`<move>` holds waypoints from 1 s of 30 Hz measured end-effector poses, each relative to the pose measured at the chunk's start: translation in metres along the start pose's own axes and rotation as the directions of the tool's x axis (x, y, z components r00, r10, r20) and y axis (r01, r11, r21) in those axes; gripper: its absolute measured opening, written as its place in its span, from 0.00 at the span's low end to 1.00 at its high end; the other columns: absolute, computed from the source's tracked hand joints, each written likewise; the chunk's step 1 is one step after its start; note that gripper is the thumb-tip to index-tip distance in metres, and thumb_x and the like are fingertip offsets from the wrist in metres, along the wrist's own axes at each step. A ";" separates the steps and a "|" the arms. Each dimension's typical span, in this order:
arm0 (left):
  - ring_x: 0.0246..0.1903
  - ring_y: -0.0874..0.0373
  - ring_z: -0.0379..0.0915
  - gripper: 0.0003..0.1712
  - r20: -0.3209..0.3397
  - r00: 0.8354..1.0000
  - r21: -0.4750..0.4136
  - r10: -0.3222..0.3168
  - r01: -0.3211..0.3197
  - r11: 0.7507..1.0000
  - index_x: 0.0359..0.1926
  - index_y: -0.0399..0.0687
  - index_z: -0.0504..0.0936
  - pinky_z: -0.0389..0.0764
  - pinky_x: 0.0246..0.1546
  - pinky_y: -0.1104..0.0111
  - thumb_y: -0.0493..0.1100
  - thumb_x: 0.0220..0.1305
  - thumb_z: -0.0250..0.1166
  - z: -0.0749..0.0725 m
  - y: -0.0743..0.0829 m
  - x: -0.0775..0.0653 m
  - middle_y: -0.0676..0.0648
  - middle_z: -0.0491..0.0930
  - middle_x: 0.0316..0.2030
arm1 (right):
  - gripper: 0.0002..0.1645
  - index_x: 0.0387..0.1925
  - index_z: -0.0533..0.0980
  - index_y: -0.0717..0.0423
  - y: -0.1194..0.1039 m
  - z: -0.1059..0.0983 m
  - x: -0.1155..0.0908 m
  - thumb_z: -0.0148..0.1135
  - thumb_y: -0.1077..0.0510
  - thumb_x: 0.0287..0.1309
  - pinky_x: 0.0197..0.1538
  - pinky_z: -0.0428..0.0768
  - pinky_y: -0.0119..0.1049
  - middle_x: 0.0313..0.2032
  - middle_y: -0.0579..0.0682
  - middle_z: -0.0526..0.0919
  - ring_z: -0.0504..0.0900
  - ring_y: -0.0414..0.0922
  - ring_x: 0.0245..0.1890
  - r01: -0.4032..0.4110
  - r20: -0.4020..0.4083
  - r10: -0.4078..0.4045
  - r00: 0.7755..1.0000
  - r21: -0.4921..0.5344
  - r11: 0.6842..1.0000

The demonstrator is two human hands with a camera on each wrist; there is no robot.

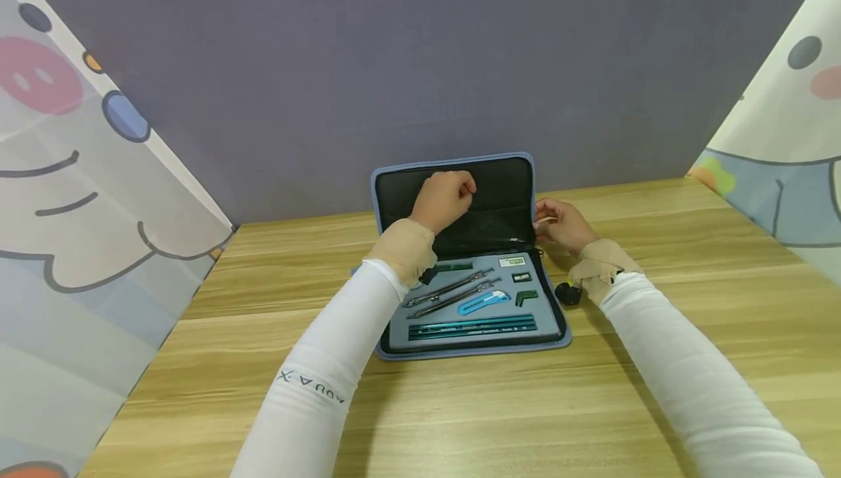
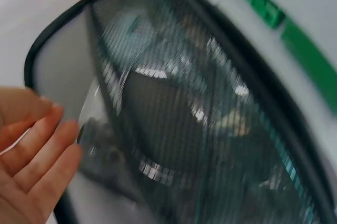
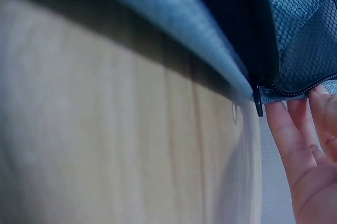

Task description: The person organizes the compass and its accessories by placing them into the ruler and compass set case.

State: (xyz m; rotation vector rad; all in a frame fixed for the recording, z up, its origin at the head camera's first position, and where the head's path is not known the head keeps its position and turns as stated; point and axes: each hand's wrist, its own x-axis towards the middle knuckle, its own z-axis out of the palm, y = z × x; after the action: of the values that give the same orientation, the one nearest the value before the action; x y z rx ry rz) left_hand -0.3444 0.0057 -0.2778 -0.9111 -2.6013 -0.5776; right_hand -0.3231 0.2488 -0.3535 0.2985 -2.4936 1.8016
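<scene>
A zippered stationery case lies unfolded, its lid raised against the grey backdrop. My left hand hovers before the lid, fingers loosely bent and holding nothing visible. In the left wrist view it is beside the mesh pocket, where clear plastic shows. My right hand pinches the lid's right edge between thumb and fingers, near the zipper pull. In the tray sit compasses, a blue utility knife, dark green pencils, a sharpener and an eraser. My left wrist hides the tray's upper left.
The case stands on a wood-grain table. Behind it rises a grey wall. Cartoon-printed panels flank both sides. A black wrist camera hangs under my right wrist, close to the case's right side.
</scene>
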 end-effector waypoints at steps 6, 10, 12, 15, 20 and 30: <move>0.44 0.49 0.74 0.11 -0.254 0.967 0.136 0.034 0.001 0.991 0.44 0.41 0.81 0.76 0.46 0.62 0.34 0.65 0.55 -0.018 -0.022 -0.003 0.43 0.79 0.43 | 0.13 0.45 0.64 0.76 0.002 -0.001 0.000 0.49 0.79 0.56 0.34 0.82 0.31 0.33 0.51 0.72 0.75 0.34 0.29 0.019 -0.007 -0.019 1.000 -0.005 1.000; 0.51 0.46 0.71 0.15 -0.268 0.963 0.180 -0.036 0.086 0.980 0.52 0.41 0.79 0.74 0.52 0.59 0.37 0.68 0.53 -0.025 -0.034 -0.004 0.41 0.78 0.49 | 0.14 0.45 0.65 0.76 0.005 -0.002 -0.001 0.50 0.79 0.56 0.34 0.82 0.30 0.34 0.51 0.72 0.75 0.34 0.29 0.012 -0.007 -0.012 1.000 -0.018 1.000; 0.51 0.46 0.72 0.15 -0.235 0.969 0.199 -0.078 0.126 0.972 0.52 0.41 0.79 0.74 0.52 0.57 0.39 0.70 0.51 -0.029 -0.038 -0.004 0.41 0.78 0.49 | 0.14 0.46 0.65 0.75 0.006 -0.004 -0.001 0.50 0.78 0.57 0.34 0.82 0.30 0.34 0.52 0.73 0.75 0.34 0.30 0.009 -0.009 -0.010 1.000 -0.027 1.000; 0.48 0.46 0.75 0.15 -0.195 0.973 0.194 -0.124 0.162 0.967 0.50 0.42 0.81 0.76 0.50 0.57 0.41 0.71 0.51 -0.032 -0.042 -0.005 0.42 0.80 0.48 | 0.14 0.46 0.66 0.75 0.006 -0.006 -0.001 0.51 0.77 0.57 0.34 0.82 0.30 0.35 0.52 0.73 0.75 0.34 0.30 0.011 -0.015 -0.011 1.000 -0.045 0.999; 0.46 0.47 0.77 0.13 -0.197 0.972 0.155 -0.128 0.160 0.975 0.49 0.43 0.82 0.77 0.47 0.58 0.38 0.70 0.53 -0.035 -0.044 -0.008 0.43 0.81 0.46 | 0.14 0.46 0.66 0.75 0.003 -0.010 0.000 0.52 0.77 0.57 0.34 0.82 0.30 0.34 0.51 0.74 0.75 0.35 0.30 0.004 -0.013 -0.005 1.000 -0.050 0.999; 0.41 0.48 0.78 0.12 -0.217 0.976 0.155 -0.026 0.060 0.986 0.46 0.44 0.83 0.78 0.42 0.58 0.34 0.67 0.56 -0.044 -0.035 -0.022 0.44 0.82 0.43 | 0.13 0.45 0.66 0.77 0.001 -0.029 -0.003 0.53 0.73 0.59 0.42 0.82 0.32 0.34 0.48 0.77 0.79 0.37 0.33 -0.037 0.100 0.039 0.994 -0.026 0.999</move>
State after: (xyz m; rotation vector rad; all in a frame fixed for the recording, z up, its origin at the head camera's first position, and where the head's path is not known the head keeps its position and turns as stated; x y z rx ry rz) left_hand -0.3434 -0.0520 -0.2584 -0.7015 -2.4366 -0.4429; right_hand -0.3226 0.2774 -0.3455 0.3520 -2.6036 1.8128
